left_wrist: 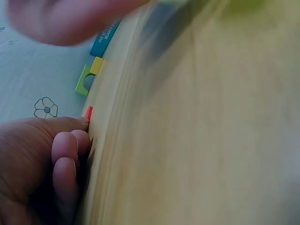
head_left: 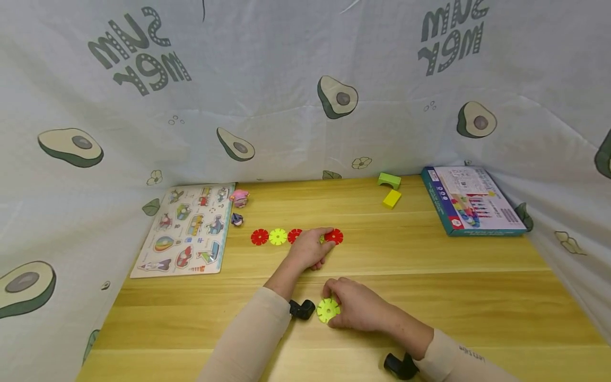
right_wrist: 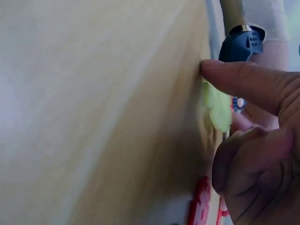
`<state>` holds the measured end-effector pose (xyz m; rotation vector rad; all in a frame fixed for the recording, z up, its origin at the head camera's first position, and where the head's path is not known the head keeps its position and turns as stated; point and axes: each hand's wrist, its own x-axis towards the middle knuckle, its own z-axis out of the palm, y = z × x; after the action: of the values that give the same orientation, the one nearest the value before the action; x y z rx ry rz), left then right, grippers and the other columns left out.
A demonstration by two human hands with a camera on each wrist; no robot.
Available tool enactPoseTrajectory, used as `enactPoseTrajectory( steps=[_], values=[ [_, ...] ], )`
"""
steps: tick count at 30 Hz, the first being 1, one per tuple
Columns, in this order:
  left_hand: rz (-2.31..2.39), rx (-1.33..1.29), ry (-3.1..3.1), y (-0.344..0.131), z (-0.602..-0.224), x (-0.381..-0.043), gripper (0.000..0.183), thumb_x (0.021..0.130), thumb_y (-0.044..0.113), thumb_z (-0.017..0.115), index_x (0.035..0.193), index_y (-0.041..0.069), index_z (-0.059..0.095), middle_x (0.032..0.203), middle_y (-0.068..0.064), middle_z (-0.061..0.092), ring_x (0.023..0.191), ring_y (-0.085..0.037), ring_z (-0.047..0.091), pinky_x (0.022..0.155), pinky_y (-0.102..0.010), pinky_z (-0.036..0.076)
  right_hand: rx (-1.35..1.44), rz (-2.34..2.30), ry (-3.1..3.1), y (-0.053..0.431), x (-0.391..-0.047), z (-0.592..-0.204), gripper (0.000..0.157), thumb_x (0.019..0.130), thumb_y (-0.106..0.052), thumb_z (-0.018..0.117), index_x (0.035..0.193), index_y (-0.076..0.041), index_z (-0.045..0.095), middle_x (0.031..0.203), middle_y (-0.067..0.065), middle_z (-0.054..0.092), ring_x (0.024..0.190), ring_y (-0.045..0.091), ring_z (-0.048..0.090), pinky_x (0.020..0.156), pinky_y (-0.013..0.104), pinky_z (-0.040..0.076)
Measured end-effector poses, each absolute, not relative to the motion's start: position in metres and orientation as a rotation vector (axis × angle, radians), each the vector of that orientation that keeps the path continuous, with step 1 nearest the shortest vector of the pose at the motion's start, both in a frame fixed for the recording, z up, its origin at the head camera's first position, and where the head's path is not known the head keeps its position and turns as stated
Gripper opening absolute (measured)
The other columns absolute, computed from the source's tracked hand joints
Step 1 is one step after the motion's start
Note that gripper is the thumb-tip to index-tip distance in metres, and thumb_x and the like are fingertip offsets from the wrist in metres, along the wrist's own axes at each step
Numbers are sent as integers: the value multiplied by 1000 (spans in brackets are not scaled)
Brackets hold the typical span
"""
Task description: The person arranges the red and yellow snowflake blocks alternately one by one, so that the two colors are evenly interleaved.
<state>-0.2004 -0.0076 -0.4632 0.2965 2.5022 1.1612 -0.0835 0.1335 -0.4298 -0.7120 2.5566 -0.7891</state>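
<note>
A wooden tabletop (head_left: 448, 297), with the puzzle board (head_left: 179, 233) lying flat on it and a flat box (head_left: 477, 201) well to the board's right. The left hand (head_left: 309, 248) reaches forward to the right of the board, back up, thumb and forefinger a little apart and pinching the red end disc (head_left: 336, 236), other fingers curled under. The right hand (head_left: 358, 305), farther right of the board and nearer the person, comes in from the side; thumb and forefinger grip a yellow disc (head_left: 328, 311) by opposite edges. In the left wrist view a blurred finger (left_wrist: 70, 23) is cut off at the top; whose hand, I cannot tell. From the board a row runs rightward to the end disc: a whole red disc (head_left: 260, 236), a second yellow disc (head_left: 278, 236), a partly covered red disc (head_left: 294, 234), then a mostly hidden yellow sliver (head_left: 322, 239).
</note>
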Motion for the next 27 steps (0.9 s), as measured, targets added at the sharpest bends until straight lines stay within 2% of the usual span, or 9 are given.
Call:
enactPoseTrajectory(
  steps=[5, 10, 15, 20, 24, 27],
  values=[
    [1156, 296, 2512, -6, -464, -199, 46, 91, 35, 58, 135, 30, 48, 45, -3, 55, 34, -16, 52, 35, -30, 47, -771, -833, 2556, 138, -83, -425, 31, 73, -22, 78, 89, -24, 51, 72, -8, 49, 63, 5, 44, 56, 22, 40],
    [1154, 297, 2515, -8, -465, -200, 46, 91, 35, 58, 135, 30, 48, 46, -3, 55, 35, -16, 53, 35, -29, 47, -688, -1026, 2437, 155, -96, -421, 18, 84, -20, 69, 93, -23, 53, 73, -5, 53, 58, 7, 52, 51, 24, 46],
    [1137, 284, 2521, -9, -466, -200, 46, 91, 36, 58, 135, 31, 48, 47, -3, 55, 35, -16, 53, 35, -29, 47, -277, -1252, 2412, 177, -132, -424, 22, 85, -16, 67, 103, -15, 54, 79, 8, 54, 57, 20, 61, 51, 32, 53],
    [1131, 283, 2526, -8, -466, -200, 46, 91, 37, 58, 135, 31, 48, 46, -3, 55, 35, -16, 53, 35, -29, 47, 37, -1274, 2494, 196, -175, -430, 26, 89, -16, 63, 111, -10, 50, 83, 14, 53, 63, 23, 63, 58, 33, 55],
    [1140, 296, 2536, -8, -466, -200, 46, 90, 37, 58, 135, 30, 48, 45, -2, 55, 34, -16, 53, 35, -29, 47, 75, -1197, 2545, 202, -198, -433, 27, 90, -17, 61, 111, -7, 48, 82, 13, 55, 62, 20, 63, 58, 31, 55],
    [1142, 292, 2533, -7, -465, -201, 46, 90, 37, 59, 135, 31, 49, 45, -2, 55, 34, -15, 53, 35, -29, 47, 47, -1101, 2576, 201, -207, -433, 28, 89, -20, 63, 109, -7, 49, 73, 10, 59, 56, 19, 60, 54, 29, 53]
  ],
)
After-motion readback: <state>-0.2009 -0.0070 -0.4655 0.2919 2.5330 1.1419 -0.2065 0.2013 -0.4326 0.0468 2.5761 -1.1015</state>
